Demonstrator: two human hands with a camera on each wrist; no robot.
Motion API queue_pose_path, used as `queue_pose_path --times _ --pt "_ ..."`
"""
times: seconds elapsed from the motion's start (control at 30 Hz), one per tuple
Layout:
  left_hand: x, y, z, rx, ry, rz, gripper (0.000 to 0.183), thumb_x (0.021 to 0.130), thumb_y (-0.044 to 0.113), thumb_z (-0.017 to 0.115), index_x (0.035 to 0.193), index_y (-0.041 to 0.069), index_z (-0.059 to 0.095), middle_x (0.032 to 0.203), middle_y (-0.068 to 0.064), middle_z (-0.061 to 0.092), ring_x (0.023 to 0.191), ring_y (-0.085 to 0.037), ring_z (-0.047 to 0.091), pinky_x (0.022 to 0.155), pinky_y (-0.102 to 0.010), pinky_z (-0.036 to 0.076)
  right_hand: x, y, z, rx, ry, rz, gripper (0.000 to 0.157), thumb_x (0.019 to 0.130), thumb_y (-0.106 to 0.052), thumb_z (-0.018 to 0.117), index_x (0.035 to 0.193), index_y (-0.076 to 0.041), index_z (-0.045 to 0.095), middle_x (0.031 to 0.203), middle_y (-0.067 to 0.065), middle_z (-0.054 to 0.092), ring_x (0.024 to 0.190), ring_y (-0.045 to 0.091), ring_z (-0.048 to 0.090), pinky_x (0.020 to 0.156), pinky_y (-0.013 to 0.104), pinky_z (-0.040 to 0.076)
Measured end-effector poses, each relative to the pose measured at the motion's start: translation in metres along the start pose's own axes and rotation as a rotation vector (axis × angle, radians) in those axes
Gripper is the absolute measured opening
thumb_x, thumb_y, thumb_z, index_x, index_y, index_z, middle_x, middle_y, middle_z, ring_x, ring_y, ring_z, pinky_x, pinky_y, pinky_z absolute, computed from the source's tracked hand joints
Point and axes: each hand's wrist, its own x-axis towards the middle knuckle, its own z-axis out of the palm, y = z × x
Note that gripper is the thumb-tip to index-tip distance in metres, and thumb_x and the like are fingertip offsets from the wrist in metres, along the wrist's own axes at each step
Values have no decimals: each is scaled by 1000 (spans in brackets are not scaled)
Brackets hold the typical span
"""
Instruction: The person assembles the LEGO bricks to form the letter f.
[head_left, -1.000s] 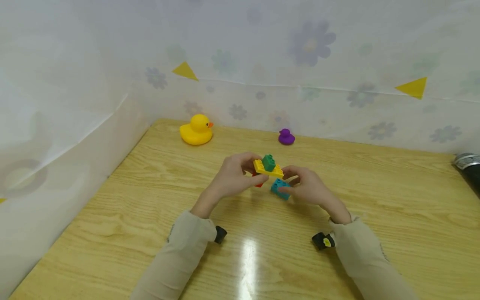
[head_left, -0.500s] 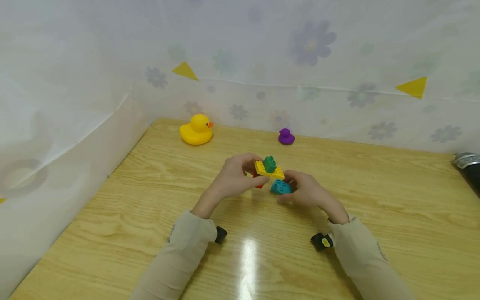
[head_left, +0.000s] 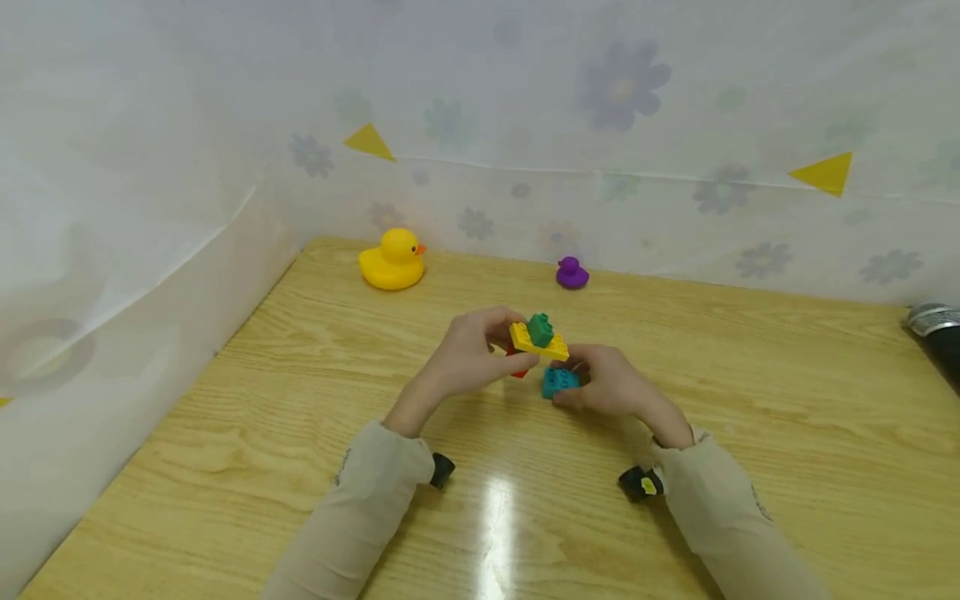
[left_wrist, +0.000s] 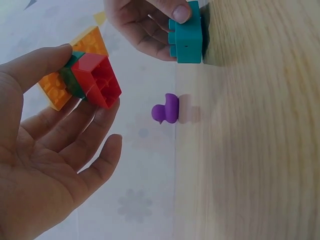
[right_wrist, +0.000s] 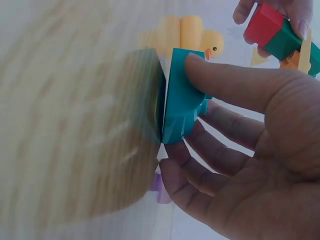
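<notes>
Raised above the table, my left hand (head_left: 472, 354) grips a stack of toy building bricks between thumb and fingers. The stack has a red brick (left_wrist: 102, 82) at the bottom, a green brick (left_wrist: 71, 80) above it, then a flat yellow plate (head_left: 555, 347) topped by another green brick (head_left: 539, 330). Just right of and below the stack, my right hand (head_left: 611, 383) pinches a teal brick (head_left: 558, 382) between thumb and fingers. This brick has one curved side, as the right wrist view shows, and its underside is right at the tabletop.
A large yellow rubber duck (head_left: 392, 262) and a small purple duck (head_left: 572, 273) stand along the back of the wooden table (head_left: 787, 392). A microphone (head_left: 937, 333) lies at the right edge. Flowered white sheeting (head_left: 517, 100) hangs behind and to the left.
My right hand has turned the teal brick and shifted slightly left; its thumb has moved from over the brick to the near side. My left hand and its stack are almost still.
</notes>
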Motion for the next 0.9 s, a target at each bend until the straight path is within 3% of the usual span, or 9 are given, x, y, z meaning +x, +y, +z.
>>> queue_pose_path --times 0.3,0.67,0.9 --pt "0 -1 0 -7 -1 1 33 83 20 77 112 11 66 88 4 70 80 -8 63 71 -30 47 -2 2 -3 11 29 21 24 83 -16 75 101 -4 65 103 14 67 93 33 65 79 45 54" --pt "0 -2 1 -13 -2 -6 34 83 19 76 115 10 65 89 2 70 81 -10 64 72 -30 48 -8 0 -17 94 216 16 35 92 -21 65 121 0 61 114 18 65 94 33 65 76 41 55" --pt "0 -2 1 -18 -39 -7 37 85 17 74 118 5 62 92 -3 70 79 -12 65 72 -27 52 -10 -3 -21 153 259 67 43 97 -31 58 131 -4 54 120 20 61 99 37 64 81 46 54"
